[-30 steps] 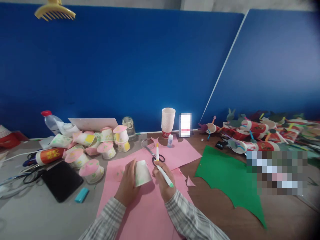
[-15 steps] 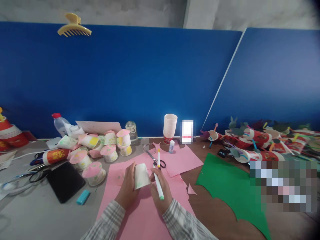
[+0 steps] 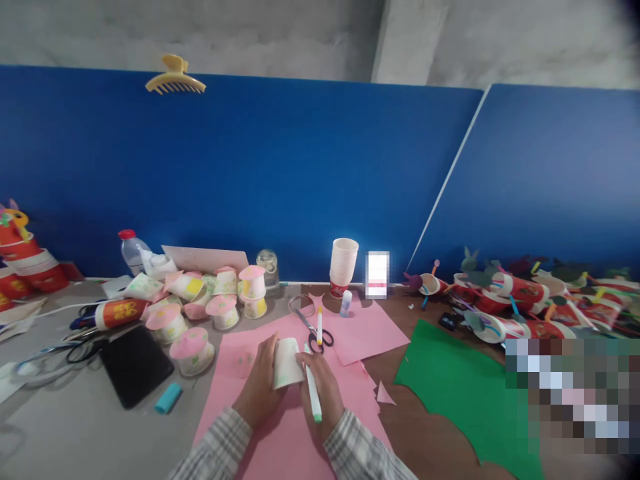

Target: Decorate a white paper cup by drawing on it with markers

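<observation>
My left hand [image 3: 261, 385] is closed round the left side of a white paper cup [image 3: 288, 363] with faint green marks, tilted above the pink paper [image 3: 285, 440]. A white marker pen [image 3: 312, 387] with a green end lies in my right hand [image 3: 324, 383], whose fingers are wrapped round it and meet the cup's right side. Just beyond my hands, scissors [image 3: 313, 330] lie on the pink paper with a yellow-and-white marker [image 3: 319, 325] across them. A glue stick [image 3: 345, 303] stands farther back.
Several decorated cups with pink paper brims [image 3: 193, 350] are grouped at the left, near a black tablet [image 3: 136, 365] and a blue cap-like piece [image 3: 169, 398]. A tall cup stack [image 3: 343, 267] stands behind. Green paper [image 3: 450, 387] and red cup crafts [image 3: 520, 293] occupy the right.
The view has tipped upward slightly, so the whole scene sits lower. My right hand has turned a little, and the marker points more steeply down. Both hands keep their hold.
</observation>
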The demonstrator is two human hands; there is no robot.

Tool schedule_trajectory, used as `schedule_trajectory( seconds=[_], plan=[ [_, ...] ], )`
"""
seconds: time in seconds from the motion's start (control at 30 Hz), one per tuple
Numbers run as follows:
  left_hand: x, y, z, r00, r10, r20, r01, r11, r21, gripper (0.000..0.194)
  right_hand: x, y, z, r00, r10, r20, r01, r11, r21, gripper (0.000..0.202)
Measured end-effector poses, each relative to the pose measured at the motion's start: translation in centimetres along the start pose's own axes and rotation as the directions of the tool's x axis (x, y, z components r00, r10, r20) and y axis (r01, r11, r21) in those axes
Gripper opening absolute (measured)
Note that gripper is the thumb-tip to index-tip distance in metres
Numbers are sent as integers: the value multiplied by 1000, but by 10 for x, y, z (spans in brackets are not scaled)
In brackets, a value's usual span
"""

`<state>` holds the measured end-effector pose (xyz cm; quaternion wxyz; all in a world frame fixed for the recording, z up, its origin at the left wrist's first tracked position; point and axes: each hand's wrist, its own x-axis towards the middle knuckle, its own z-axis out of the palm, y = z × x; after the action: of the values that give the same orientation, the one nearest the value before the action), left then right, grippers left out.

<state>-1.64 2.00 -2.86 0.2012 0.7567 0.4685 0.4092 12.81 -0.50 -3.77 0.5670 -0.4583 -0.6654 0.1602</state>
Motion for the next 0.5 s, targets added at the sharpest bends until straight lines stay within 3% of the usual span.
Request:
schedule_trajectory(
  seconds=[0.23, 0.5],
  plan=[
    [0, 1, -9, 996, -6, 91, 10, 999, -38, 98, 2, 7, -6, 994, -82, -70, 77, 994, -77, 40],
    [2, -2, -18, 993, -68, 93, 78, 990, -115, 79, 6, 5, -10, 980, -146, -134, 128, 982, -138, 32]
  ],
)
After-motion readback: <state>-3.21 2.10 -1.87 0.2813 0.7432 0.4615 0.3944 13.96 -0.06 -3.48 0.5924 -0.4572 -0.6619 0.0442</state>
